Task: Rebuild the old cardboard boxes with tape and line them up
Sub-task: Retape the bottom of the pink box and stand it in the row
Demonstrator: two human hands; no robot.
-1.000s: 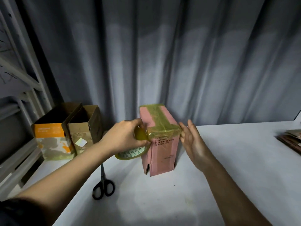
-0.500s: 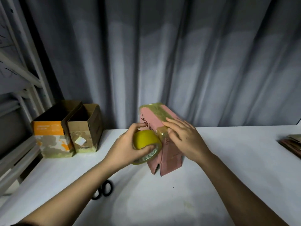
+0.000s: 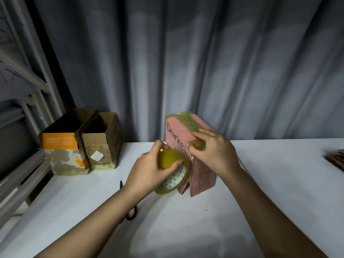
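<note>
Tape roll (image 3: 174,171) against pink box (image 3: 178,133)

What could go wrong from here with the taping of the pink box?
The pink box stands on loose open flaps, so the right hand pressing the tape might tip it. The tape roll in the left hand sits tight against the box, so the strip could wrinkle. The scissors lie partly under the left forearm, awkward to reach.

body: two bare forearms are seen entering from the lower edge | sleeves: none are shown on either forearm | left hand (image 3: 149,169): no glove, ring or watch is seen | right hand (image 3: 214,151): no glove, ring or band is seen | nails: kept short | markings: none are made out
</note>
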